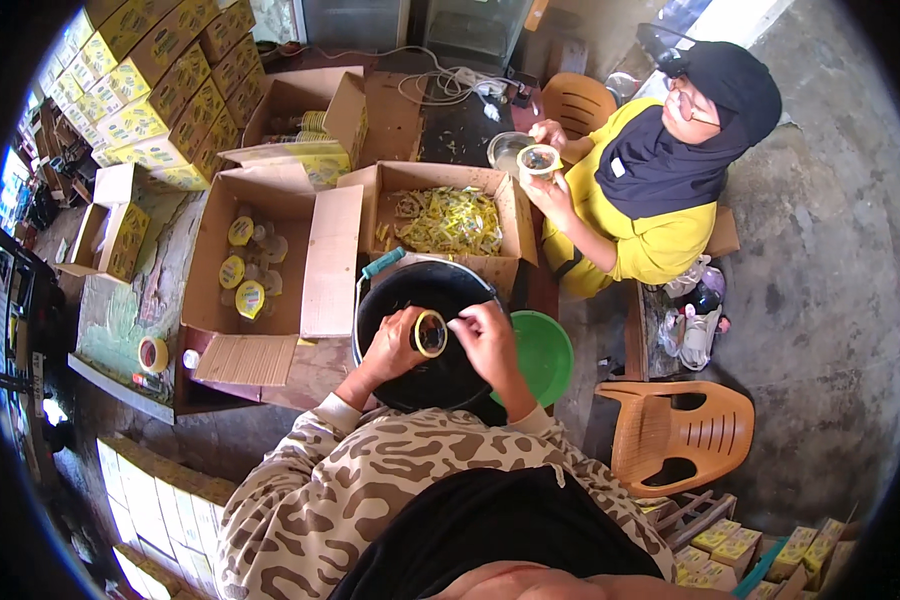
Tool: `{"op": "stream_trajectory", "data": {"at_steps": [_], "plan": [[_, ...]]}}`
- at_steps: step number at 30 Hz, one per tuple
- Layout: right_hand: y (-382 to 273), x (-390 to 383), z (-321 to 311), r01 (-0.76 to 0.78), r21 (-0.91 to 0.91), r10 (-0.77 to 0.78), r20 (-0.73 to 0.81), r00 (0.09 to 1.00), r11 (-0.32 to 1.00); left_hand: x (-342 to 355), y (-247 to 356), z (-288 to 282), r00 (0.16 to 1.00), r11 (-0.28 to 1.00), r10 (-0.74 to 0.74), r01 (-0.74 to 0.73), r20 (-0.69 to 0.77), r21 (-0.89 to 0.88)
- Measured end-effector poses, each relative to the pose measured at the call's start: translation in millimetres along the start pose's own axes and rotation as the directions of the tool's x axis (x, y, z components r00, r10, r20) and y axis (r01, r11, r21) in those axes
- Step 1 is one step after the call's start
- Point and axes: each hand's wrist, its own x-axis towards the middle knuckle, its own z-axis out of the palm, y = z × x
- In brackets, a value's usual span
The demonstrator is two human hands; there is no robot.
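My left hand (pixel 394 345) is wrapped round a small clear cup (pixel 430 333) with a yellowish rim and dark contents, its open top tilted toward the right. My right hand (pixel 487 343) is just right of the cup, its thumb and fingers pinched together; whatever they hold, if anything, is too small to make out. Both hands are over a black bucket (pixel 385 300), whose wire handle has a turquoise grip (pixel 383 263). The bottom of the bucket is mostly hidden by my hands and its dark inside.
A green basin (pixel 542 358) stands right of the bucket. Beyond are a carton of yellow sachets (pixel 450 222) and, leftward, an open carton (pixel 210 300) holding several lidded cups (pixel 250 298). A co-worker in yellow (pixel 660 190) holds a similar cup (pixel 538 159). An orange chair (pixel 705 438) is at right.
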Motion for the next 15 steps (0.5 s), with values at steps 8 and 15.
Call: {"op": "stream_trajectory", "data": {"at_steps": [8,15], "plan": [[12,-4,25,0.190,-0.316,-0.115,0.240,0.964,0.929,-3,6,-1,0.997,0.995,0.010,-0.018,0.080,0.096],[6,-8,18,0.159,-0.324,-0.093,0.213,0.973,0.933,0,4,2,0.993,0.995,0.080,-0.085,0.092,0.053]]}}
